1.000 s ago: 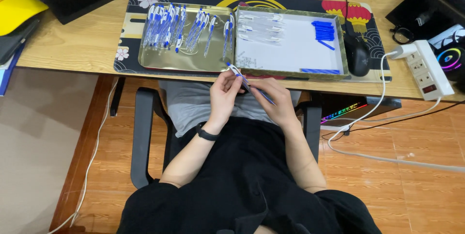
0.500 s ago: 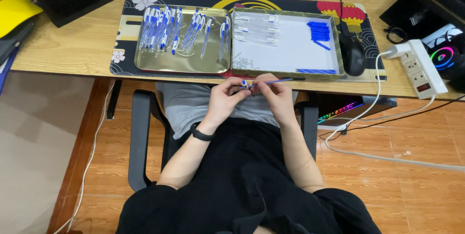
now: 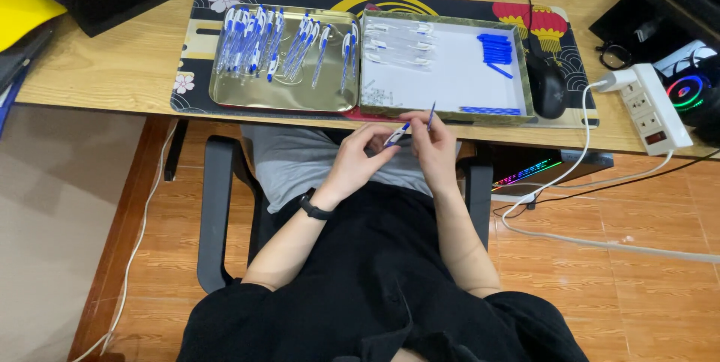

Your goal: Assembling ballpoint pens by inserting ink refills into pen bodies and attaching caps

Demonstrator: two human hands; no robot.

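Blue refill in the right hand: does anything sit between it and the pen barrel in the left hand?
Nothing visible does. The right hand pinches the thin blue refill upright, and the left hand holds the pen barrel just beside it. Only open air separates the two, in front of the near rim of the white tray.

Left hand (image 3: 358, 158) pinching white-and-blue pen barrel (image 3: 397, 135) just below surface (image 3: 120, 70) edge. Right hand (image 3: 433, 146) holding thin blue refill (image 3: 431, 116) upright, tip near barrel end. Metal tray (image 3: 285, 96) loaded with assembled pens (image 3: 259, 40). Adjacent white-lined box (image 3: 450, 81) containing clear barrels (image 3: 397, 36) and blue parts (image 3: 495, 49). Black mouse (image 3: 547, 86) beside box.
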